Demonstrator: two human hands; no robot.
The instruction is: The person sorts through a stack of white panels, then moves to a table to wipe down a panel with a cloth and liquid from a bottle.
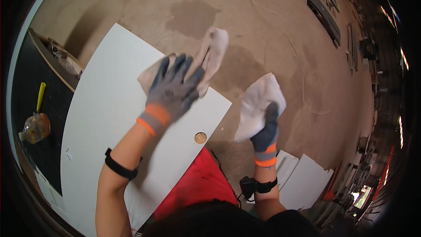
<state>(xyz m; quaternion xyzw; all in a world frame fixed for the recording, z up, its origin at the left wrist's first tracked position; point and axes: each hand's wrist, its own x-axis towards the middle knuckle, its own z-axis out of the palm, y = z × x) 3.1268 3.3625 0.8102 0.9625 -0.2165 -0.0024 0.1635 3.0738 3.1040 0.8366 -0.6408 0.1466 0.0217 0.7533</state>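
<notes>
My left hand (172,88), in a grey glove with dark fingertips and an orange cuff, presses a pale pinkish cloth (212,55) onto a white panel (109,87). Its fingers are spread and bent over the cloth, part of which sticks up past the panel's far right edge. The panel has a curved left side and a round hole (200,138) showing brown board near one corner. Off the panel's right side, my right hand (265,127), gloved alike, grips a whitish cloth (260,101) in the air, thumb on top. The fingers behind that cloth are hidden.
Left of the panel, a black surface (41,158) carries a clear bottle (36,128) and a yellow-green handled tool (41,96). White boards (305,181) lie at the lower right. A thin cord (300,63) crosses the stained floor; a dark flat piece (323,16) lies farther off.
</notes>
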